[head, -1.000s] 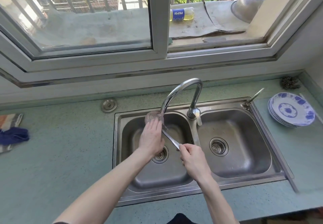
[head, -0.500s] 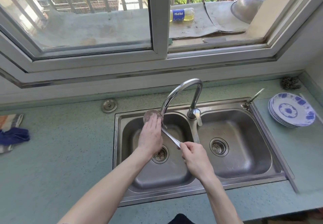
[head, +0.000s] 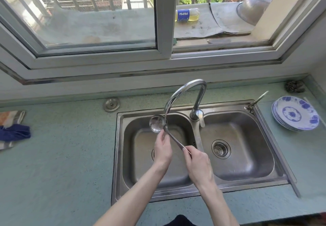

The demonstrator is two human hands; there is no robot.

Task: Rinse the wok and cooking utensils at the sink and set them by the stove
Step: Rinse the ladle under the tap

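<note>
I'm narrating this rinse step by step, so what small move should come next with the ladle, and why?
Probably turn the ladle over under the faucet spout. The right hand grips the handle, the left hand sits just below the bowl, and only the bowl's inside faces up over the left basin of the sink, so its back likely needs rinsing. Whether water is running is hard to tell.

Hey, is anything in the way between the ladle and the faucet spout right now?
Nothing visible. The ladle sits over the left basin right at the faucet spout's end. The right hand grips its handle; the left hand touches the stem just below the bowl, not between bowl and spout.
</note>
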